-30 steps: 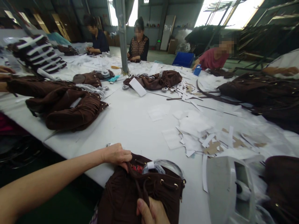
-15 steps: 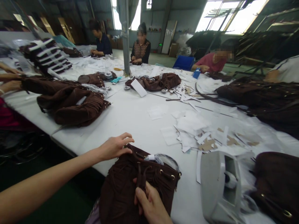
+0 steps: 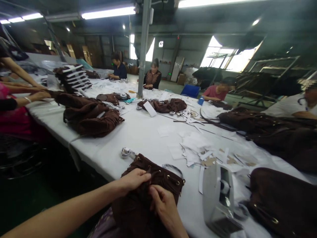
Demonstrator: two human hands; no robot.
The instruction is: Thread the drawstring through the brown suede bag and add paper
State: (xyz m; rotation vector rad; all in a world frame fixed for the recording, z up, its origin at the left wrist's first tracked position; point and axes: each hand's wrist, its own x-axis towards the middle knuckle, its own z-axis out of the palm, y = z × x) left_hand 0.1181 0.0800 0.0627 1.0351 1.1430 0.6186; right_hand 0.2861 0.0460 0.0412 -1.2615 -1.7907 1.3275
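Observation:
A dark brown bag (image 3: 131,211) with gold eyelets along its top leans against the near table edge, in front of me. My left hand (image 3: 137,179) is closed at the front of the bag, just below the eyelets, its thumb and fingers pinching brown cord. Close beside it, my right hand (image 3: 163,200) pinches the same drawstring (image 3: 154,173) at the middle of the bag. The exact grip is partly hidden by the fingers. A plastic-wrapped ring (image 3: 127,152) lies by the bag's left top corner.
A grey tape dispenser (image 3: 215,195) stands to the right, beside another brown bag (image 3: 279,195). Paper scraps (image 3: 195,148) lie mid-table. More brown bags (image 3: 96,115) are piled at left. A metal post (image 3: 143,49) rises behind; several people work around the table.
My left hand has come from the bag's top left corner down to its front, next to my right hand. The view has tilted up, and the wrapped ring now shows at the left.

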